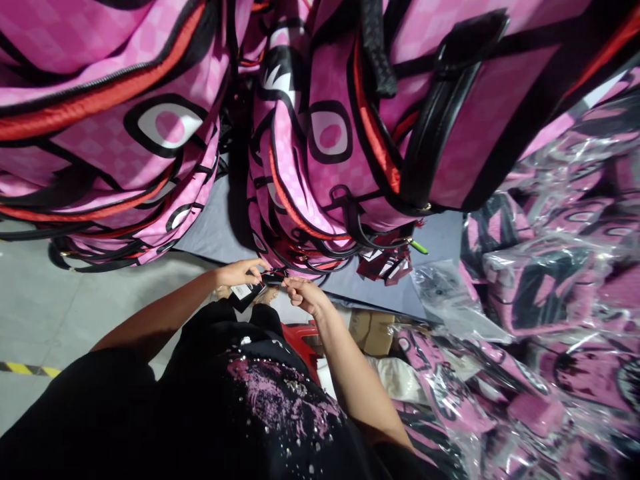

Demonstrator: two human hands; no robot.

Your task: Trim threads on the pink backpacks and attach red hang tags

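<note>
Pink checked bags with black trim and red zip edges fill the upper view; the middle bag (325,193) stands nearest my hands. At its lower front edge my left hand (241,274) is closed in a pinch. Just to the right, my right hand (306,294) is pinched too, thumb against the fingers. Between the fingertips of both hands runs a thin dark cord (275,272) by the bag; its far ends are hard to make out. A black hang tag (243,294) with a white label hangs below my left hand.
The bags stand on a grey table (210,213). Dark red tags (385,265) and a green-tipped tool (419,247) lie at its right. Plastic-wrapped pink bags (545,287) are piled at the right. A cardboard box (371,331) and something red (303,340) are below the table edge.
</note>
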